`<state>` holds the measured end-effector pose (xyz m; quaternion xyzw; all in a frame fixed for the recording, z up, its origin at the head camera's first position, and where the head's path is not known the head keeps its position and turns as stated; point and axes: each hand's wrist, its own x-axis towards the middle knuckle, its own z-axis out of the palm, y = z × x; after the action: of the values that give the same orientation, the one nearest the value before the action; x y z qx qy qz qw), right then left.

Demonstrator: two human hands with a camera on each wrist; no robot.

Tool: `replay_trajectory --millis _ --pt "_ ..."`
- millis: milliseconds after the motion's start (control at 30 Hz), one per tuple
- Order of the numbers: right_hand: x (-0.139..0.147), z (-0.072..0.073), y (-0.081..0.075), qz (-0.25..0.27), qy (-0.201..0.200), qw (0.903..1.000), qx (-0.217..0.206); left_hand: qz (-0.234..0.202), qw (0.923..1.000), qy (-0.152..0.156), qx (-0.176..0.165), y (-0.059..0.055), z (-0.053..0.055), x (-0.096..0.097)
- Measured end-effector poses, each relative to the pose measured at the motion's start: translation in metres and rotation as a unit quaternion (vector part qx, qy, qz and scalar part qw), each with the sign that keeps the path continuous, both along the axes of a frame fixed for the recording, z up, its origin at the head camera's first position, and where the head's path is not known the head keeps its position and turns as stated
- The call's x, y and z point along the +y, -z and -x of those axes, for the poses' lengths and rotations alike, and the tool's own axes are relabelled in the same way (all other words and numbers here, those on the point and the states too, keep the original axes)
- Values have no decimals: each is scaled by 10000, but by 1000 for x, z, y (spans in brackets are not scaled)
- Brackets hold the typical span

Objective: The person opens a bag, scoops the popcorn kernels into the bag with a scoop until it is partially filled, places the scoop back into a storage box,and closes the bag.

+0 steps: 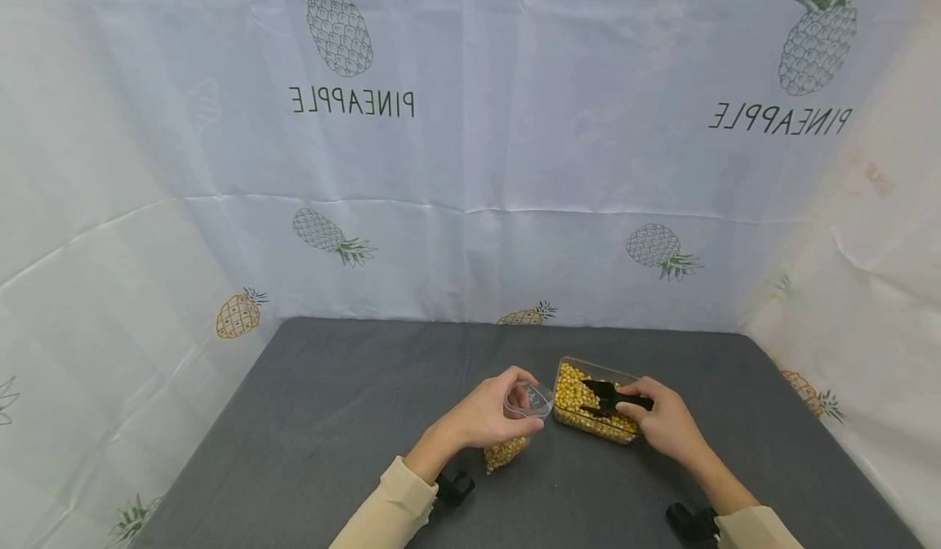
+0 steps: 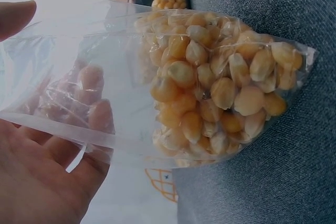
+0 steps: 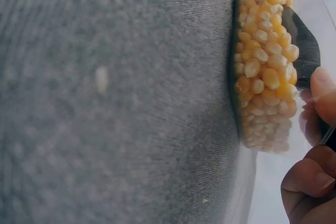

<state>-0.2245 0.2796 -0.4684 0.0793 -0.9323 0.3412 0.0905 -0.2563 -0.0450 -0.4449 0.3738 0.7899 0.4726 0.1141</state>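
Note:
My left hand (image 1: 488, 410) holds a clear plastic bag (image 2: 131, 82) near its top, its mouth spread wide between thumb and fingers. Corn kernels (image 2: 220, 85) fill the lower part of the bag, which hangs just above or touches the table; I cannot tell which. To the right stands a clear rectangular container (image 1: 588, 428) of yellow corn kernels (image 1: 569, 387). My right hand (image 1: 667, 420) grips the handle of a black scoop (image 1: 604, 394), whose head lies among the kernels in the container.
A dark grey cloth covers the table (image 1: 353, 418). One loose kernel (image 3: 101, 79) lies on it in the right wrist view. Behind and at both sides hangs a white curtain (image 1: 470, 149) printed with pineapples.

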Motion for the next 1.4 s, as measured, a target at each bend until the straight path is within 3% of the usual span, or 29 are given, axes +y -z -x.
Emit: replay_trajectory --millis 733,1400 --pt "18 -11 -14 4 -33 9997 228 -65 10000 20 10 0 0 0" --pt "34 -20 -16 71 70 9991 413 -44 10000 -13 18 -1 -1 1"
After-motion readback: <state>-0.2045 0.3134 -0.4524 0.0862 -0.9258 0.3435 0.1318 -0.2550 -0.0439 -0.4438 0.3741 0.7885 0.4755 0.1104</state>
